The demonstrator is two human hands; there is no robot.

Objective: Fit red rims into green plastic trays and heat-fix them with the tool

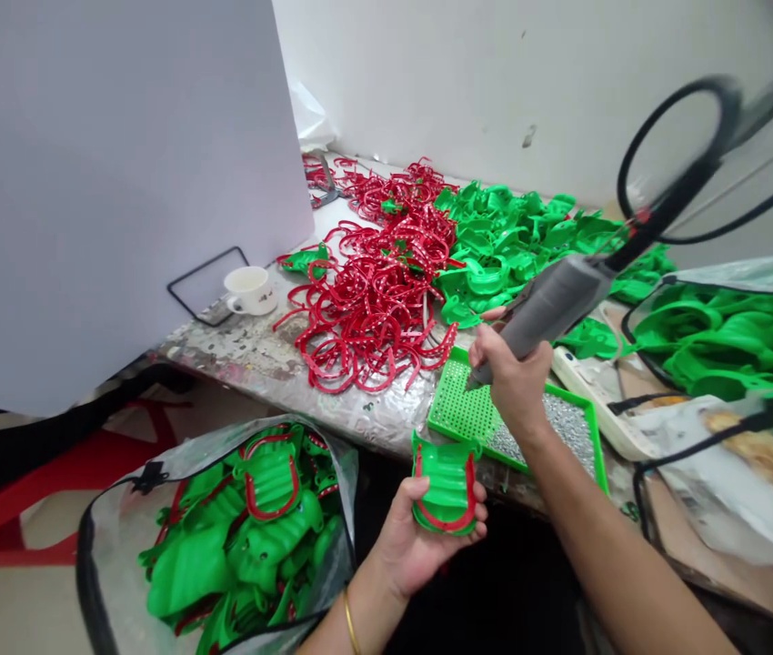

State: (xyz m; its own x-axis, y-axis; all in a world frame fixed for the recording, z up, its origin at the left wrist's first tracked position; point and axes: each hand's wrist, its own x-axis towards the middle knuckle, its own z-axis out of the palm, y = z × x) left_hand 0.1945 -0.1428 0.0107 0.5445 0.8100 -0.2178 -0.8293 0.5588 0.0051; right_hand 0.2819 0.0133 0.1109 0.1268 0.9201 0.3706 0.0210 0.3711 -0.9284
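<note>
In my left hand I hold a green plastic shell with a red U-shaped strip along its inside edge. My right hand is wrapped round a grey electric screwdriver, whose cable rises to the upper right. Its tip points down at a green tray with a perforated plate; small silvery screws fill the tray's right part. Whether the tip touches the plate I cannot tell. Beyond the tray are a heap of red curved strips and a pile of green shells.
An open clear bag at the lower left holds green shells with red strips. Another bag of green pieces sits at the right. A white cup stands on the worn table. A white power strip lies beside the tray.
</note>
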